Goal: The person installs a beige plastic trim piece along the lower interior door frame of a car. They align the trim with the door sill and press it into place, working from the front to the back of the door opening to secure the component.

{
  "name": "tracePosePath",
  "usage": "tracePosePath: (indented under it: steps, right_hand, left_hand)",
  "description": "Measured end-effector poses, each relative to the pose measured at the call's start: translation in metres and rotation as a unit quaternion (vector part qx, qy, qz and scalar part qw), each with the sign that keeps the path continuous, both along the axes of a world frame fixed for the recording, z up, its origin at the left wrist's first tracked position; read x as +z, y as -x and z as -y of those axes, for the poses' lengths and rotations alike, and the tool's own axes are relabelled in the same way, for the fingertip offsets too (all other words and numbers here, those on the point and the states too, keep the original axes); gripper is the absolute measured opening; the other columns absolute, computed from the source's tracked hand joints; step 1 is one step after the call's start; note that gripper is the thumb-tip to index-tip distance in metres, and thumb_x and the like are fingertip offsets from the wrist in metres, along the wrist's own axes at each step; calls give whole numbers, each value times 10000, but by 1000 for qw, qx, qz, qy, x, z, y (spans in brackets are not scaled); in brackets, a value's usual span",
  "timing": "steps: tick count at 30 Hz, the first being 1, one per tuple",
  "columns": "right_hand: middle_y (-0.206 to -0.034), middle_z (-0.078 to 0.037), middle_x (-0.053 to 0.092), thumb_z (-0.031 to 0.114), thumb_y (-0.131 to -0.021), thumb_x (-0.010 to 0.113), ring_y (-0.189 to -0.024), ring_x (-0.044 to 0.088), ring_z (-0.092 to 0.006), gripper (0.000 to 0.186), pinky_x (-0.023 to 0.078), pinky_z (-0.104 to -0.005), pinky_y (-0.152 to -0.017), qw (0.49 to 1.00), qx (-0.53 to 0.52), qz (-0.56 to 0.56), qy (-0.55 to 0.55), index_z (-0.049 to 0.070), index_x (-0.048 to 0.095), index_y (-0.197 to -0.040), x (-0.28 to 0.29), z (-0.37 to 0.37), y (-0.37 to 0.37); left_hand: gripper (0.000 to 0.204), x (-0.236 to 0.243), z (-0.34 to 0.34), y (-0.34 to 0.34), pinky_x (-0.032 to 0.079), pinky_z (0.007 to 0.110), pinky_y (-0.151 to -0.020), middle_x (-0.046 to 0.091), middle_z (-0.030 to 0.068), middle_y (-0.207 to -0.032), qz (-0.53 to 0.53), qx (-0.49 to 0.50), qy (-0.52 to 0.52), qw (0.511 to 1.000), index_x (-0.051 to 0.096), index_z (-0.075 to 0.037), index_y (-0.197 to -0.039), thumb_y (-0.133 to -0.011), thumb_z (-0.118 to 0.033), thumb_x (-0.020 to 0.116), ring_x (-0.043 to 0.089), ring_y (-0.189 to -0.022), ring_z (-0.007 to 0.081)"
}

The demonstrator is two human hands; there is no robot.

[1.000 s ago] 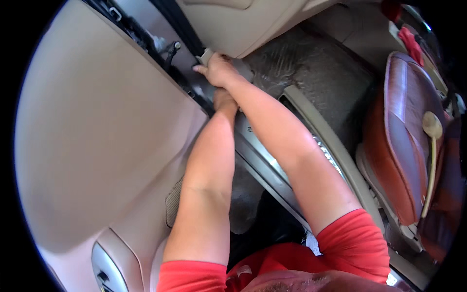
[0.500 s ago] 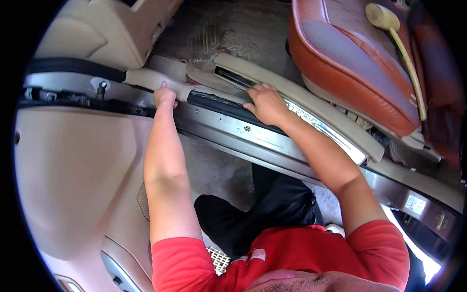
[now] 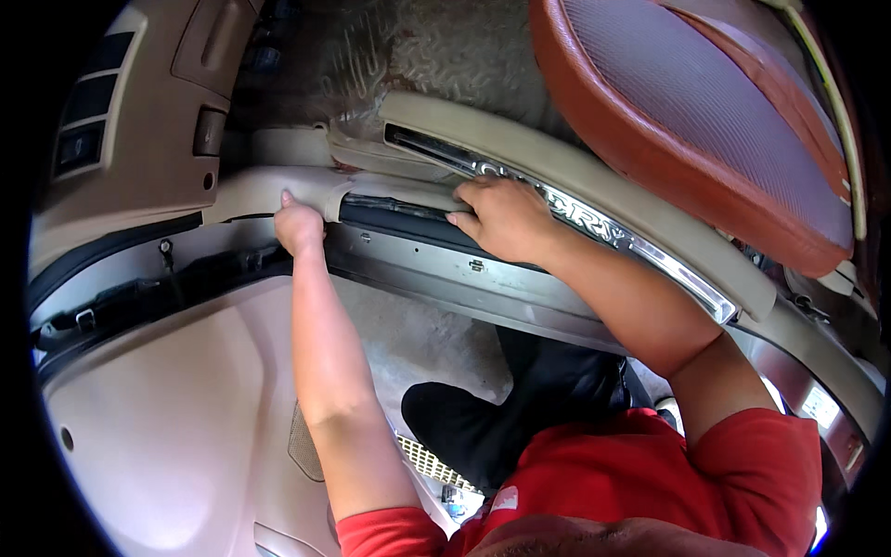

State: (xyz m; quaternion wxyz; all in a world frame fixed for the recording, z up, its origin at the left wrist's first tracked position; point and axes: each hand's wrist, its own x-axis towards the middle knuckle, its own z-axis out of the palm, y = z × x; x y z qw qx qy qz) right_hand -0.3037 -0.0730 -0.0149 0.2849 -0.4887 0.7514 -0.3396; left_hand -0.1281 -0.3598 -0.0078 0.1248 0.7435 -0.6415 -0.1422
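My left hand is closed around the lower edge of the beige side trim at the front of the car's door opening. Its thumb lies up on the trim; the curled fingers are mostly hidden. Farther right, my right hand curls over the near edge of a long beige door sill trim with a shiny metal insert. Its thumb reaches toward the black rubber seal, which runs along the sill between both hands. The sill trim lies at an angle, its left end inward over the floor.
A brown and grey seat stands at the right, with a pale mallet handle on it. The opened beige door panel is at my left. Below the dashboard side lies a worn metallic-looking floor. The bare metal sill runs nearest me.
The view has shifted, bringing the dashboard side with its switches in and pushing the mallet's head out. Both hands stay at about the same spots on the trim.
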Motion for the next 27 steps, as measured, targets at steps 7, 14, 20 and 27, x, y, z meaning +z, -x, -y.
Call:
tracePosePath:
  steps: [7, 14, 20, 27]
  right_hand:
    - [-1093, -191, 664, 342, -918, 648, -1029, 649, -384, 362, 514, -496, -894, 999, 26, 37, 1, 23, 645, -1087, 0, 0, 6]
    - [-1114, -182, 648, 398, -870, 706, -1041, 650, -376, 451, 515, -488, -905, 998, 54, 23, -12, 43, 633, -1138, 0, -2, 5]
    - [-1116, -195, 648, 460, -820, 746, -1047, 642, -393, 536, 508, -486, -915, 998, 65, 2, 24, 40, 647, -1138, -2, -4, 4]
    - [-1080, -158, 649, 455, -821, 745, -950, 649, -363, 507, 530, -436, -841, 985, 76, -126, 88, 46, 663, -1109, -4, -7, -1]
  left_hand:
    - [680, 8, -2, 6, 559, 411, -552, 703, 245, -838, -5, 7, -23, 1000, 661, 122, -984, -1065, -475, 346, 689, -619, 333]
    - [688, 8, -4, 2, 538, 416, -532, 685, 223, -746, -14, 7, -13, 1000, 664, 122, -934, -1059, -483, 362, 662, -568, 330]
    - [698, 14, -7, 4, 534, 424, -542, 675, 216, -709, -29, 10, -39, 999, 668, 111, -914, -1055, -500, 362, 657, -560, 325]
    - [701, 20, -10, 2, 543, 431, -595, 698, 218, -774, -39, -14, -31, 999, 678, 103, -922, -1051, -512, 368, 674, -596, 327]
